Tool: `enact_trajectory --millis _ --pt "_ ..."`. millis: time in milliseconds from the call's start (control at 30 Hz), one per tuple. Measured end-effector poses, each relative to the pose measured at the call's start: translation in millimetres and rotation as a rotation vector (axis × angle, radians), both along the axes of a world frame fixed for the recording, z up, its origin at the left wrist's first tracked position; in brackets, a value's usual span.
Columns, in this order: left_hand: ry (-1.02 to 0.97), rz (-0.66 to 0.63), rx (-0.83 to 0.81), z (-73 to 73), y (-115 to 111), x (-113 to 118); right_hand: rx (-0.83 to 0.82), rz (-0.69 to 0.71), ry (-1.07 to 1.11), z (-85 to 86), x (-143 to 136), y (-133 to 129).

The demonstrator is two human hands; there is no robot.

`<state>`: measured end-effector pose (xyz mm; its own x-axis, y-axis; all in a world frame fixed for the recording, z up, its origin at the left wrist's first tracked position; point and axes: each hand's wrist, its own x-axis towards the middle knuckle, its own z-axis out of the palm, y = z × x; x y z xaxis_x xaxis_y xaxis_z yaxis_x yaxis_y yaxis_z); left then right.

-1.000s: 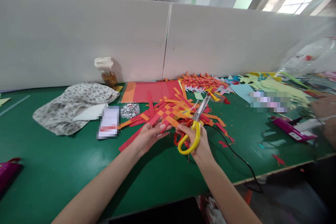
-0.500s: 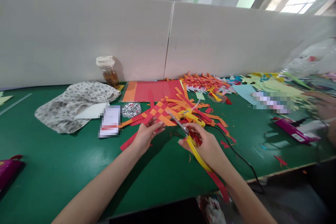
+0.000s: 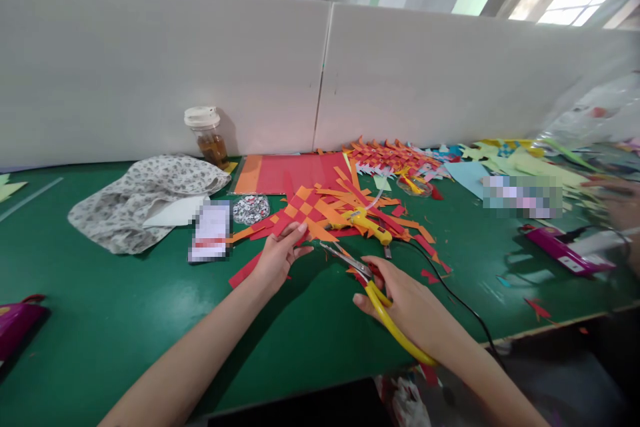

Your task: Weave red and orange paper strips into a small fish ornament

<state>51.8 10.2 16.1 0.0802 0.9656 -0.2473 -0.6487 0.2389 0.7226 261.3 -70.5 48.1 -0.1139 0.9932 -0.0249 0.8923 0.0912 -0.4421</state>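
My left hand [image 3: 281,257] pinches the lower edge of a woven red and orange paper piece [image 3: 304,207] just above the green table. Orange and red strip ends stick out from its sides. In my right hand [image 3: 400,293] is a pair of scissors [image 3: 361,268] with yellow handles; the blades point toward the woven paper, a little apart from it. Loose orange and red strips [image 3: 345,197] lie behind. Among them rests a yellow glue gun [image 3: 373,225], its black cord running to the right.
A red and orange paper sheet [image 3: 300,172] lies near the white partition [image 3: 200,53]. Left of it are a lidded drink cup [image 3: 210,137], a patterned cloth [image 3: 135,200] and a blurred-out phone-like object [image 3: 210,232]. Finished-looking woven pieces [image 3: 395,157] sit behind. Another person's hand [image 3: 615,193] is at right.
My right hand has drawn the scissors back, right and down, away from the woven paper. The red strip by my right wrist now shows only lower, past the table edge. My left hand has barely moved.
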Motion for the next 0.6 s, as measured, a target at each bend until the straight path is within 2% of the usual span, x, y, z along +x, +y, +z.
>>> enact_trajectory --millis 200,467,600 --pt "0.058 -0.048 0.027 -2.6 -4.2 3.2 0.080 0.028 -0.018 -0.7 -10.1 3.2" --pt "0.153 -0.075 0.148 -3.0 -6.9 4.2 0.015 0.020 -0.028 1.5 -17.0 5.8" --pt "0.182 -0.076 0.179 -2.5 -7.9 4.4 0.033 0.015 -0.037 1.4 -18.7 6.3"
